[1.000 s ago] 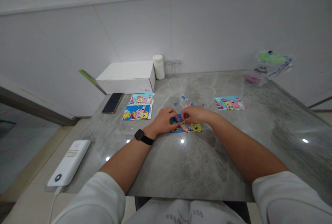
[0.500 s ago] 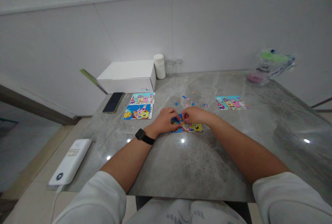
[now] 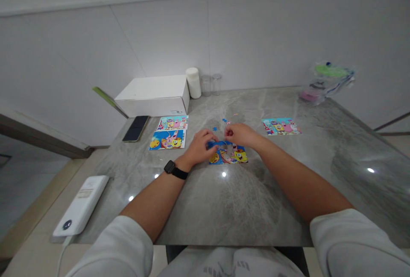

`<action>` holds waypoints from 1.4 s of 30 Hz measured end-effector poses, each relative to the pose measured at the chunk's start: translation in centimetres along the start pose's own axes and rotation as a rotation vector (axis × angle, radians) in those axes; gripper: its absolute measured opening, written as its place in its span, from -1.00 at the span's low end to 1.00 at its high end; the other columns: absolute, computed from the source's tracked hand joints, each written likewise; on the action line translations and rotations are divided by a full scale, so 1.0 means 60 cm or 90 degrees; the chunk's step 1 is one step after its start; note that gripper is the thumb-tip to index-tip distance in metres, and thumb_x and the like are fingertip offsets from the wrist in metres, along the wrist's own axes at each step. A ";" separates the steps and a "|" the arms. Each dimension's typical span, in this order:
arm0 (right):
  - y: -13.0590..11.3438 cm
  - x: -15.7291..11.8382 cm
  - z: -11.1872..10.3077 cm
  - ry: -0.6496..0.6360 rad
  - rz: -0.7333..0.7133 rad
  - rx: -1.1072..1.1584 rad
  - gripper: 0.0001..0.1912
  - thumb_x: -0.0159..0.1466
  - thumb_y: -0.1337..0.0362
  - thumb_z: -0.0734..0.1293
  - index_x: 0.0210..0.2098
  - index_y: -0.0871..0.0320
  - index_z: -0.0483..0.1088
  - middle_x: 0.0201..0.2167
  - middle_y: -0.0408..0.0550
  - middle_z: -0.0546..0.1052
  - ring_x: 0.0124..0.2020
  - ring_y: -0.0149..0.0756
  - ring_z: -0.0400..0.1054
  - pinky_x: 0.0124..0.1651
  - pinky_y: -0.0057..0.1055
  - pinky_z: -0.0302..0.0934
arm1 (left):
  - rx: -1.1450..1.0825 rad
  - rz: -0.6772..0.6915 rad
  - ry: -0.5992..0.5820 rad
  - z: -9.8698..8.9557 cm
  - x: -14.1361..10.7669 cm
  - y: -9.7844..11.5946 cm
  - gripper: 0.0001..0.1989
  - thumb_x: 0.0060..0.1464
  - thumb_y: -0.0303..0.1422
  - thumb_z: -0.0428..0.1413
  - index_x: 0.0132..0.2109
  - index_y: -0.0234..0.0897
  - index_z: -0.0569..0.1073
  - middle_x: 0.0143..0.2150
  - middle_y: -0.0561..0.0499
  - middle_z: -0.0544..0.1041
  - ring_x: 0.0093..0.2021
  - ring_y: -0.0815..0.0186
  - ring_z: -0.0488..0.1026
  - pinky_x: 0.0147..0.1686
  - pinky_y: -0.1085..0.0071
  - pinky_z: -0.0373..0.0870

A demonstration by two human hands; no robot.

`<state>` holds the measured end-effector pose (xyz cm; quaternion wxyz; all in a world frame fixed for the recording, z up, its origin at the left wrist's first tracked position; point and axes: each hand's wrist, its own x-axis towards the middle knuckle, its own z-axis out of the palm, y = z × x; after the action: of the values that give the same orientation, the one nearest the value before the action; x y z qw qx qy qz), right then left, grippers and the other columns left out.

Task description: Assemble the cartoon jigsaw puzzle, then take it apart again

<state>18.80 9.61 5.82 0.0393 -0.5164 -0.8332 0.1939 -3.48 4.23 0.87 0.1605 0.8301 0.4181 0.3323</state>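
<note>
A partly assembled jigsaw puzzle with a blue and yellow cartoon picture lies on the grey table; grey gaps show in its middle. My left hand rests at its left edge, thumb and forefinger apart and touching it. Just beyond the puzzle's top edge, my right hand is closed in a pinch; whatever is between the fingertips is hidden. Past the hands lie loose puzzle pieces, among them a blue piece. My right hand covers part of that area.
Picture cards lie at left beside a phone; another card is at right. Behind stand a white box, a white bottle and two clear glasses. A plastic bag and a white power bank sit near the table edges.
My right hand has moved from over the puzzle to just past its top edge, still pinched. My left hand has shifted slightly upward along the left edge, uncovering more of the puzzle.
</note>
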 end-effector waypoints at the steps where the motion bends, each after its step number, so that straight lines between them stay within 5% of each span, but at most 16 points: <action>1: 0.003 0.001 -0.005 0.062 0.002 0.024 -0.86 0.32 0.27 0.37 -0.22 0.14 0.59 -0.26 -0.05 0.67 -0.24 -0.29 0.50 -0.21 -0.46 0.20 | -0.013 -0.019 0.049 -0.002 0.001 -0.003 -0.86 0.21 -0.35 0.19 -0.08 -0.19 0.55 -0.05 -0.06 0.46 0.04 0.16 0.45 0.13 0.14 0.41; 5: 0.019 0.005 -0.021 0.292 0.016 0.133 -0.77 0.36 0.19 0.30 -0.15 0.16 0.55 -0.24 -0.04 0.65 -0.26 -0.30 0.46 -0.16 -0.43 0.23 | -0.033 -0.136 0.223 -0.008 0.005 -0.025 -0.86 0.25 -0.42 0.08 -0.09 -0.18 0.51 -0.03 -0.06 0.43 0.00 0.23 0.45 0.06 0.23 0.48; 8: 0.043 0.014 -0.024 0.347 0.021 0.198 -0.71 0.35 0.13 0.28 -0.13 0.17 0.54 -0.25 -0.03 0.63 -0.28 -0.28 0.44 -0.15 -0.41 0.26 | -0.059 -0.204 0.298 -0.010 0.007 -0.044 -0.86 0.27 -0.41 0.06 -0.08 -0.19 0.49 -0.03 -0.06 0.43 -0.04 0.26 0.46 -0.05 0.31 0.52; 20: 0.194 0.065 0.034 0.561 0.132 0.235 -0.83 0.27 0.17 0.32 -0.29 0.13 0.50 -0.38 -0.07 0.59 -0.39 -0.27 0.40 -0.21 -0.36 0.26 | -0.130 -0.244 0.369 -0.009 0.008 -0.062 -0.79 0.19 -0.44 0.09 -0.04 -0.18 0.50 -0.04 -0.02 0.50 -0.09 0.28 0.47 -0.10 0.35 0.46; 26: 0.157 0.056 0.030 0.478 0.024 0.134 -0.82 0.35 0.22 0.33 -0.18 0.14 0.55 -0.22 -0.02 0.62 -0.31 -0.28 0.42 -0.10 -0.35 0.27 | -0.132 -0.235 0.356 -0.006 0.009 -0.056 -0.81 0.20 -0.44 0.09 -0.05 -0.19 0.51 -0.04 -0.02 0.51 -0.14 0.29 0.47 -0.15 0.36 0.45; 31: 0.070 0.063 0.023 0.249 -0.070 0.041 -0.83 0.38 0.27 0.38 -0.07 0.12 0.58 -0.16 -0.02 0.64 -0.20 -0.28 0.46 -0.06 -0.38 0.25 | -0.138 -0.237 0.347 -0.005 0.010 -0.056 -0.80 0.19 -0.45 0.10 -0.06 -0.19 0.51 -0.07 -0.02 0.51 -0.17 0.30 0.46 -0.16 0.36 0.45; 36: 0.016 0.102 0.037 0.099 -0.091 -0.048 -0.73 0.37 0.25 0.42 0.05 0.09 0.59 -0.01 0.03 0.63 -0.05 -0.21 0.49 0.05 -0.35 0.27 | -0.146 -0.233 0.335 -0.005 0.010 -0.055 -0.80 0.18 -0.46 0.11 -0.06 -0.20 0.51 -0.10 -0.01 0.50 -0.19 0.31 0.46 -0.17 0.36 0.44; 42: -0.004 0.141 0.038 -0.005 -0.063 -0.156 -0.67 0.30 0.29 0.44 0.06 0.08 0.61 0.06 0.06 0.63 0.02 -0.13 0.50 0.02 -0.36 0.30 | -0.181 -0.228 0.317 -0.004 0.011 -0.049 -0.80 0.18 -0.44 0.14 -0.05 -0.19 0.51 -0.11 -0.01 0.48 -0.24 0.33 0.44 -0.29 0.41 0.41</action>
<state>14.09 16.31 2.68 -0.0180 -0.4751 -0.8751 0.0901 -5.10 6.52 -0.27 0.2232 0.6062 0.5332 0.5462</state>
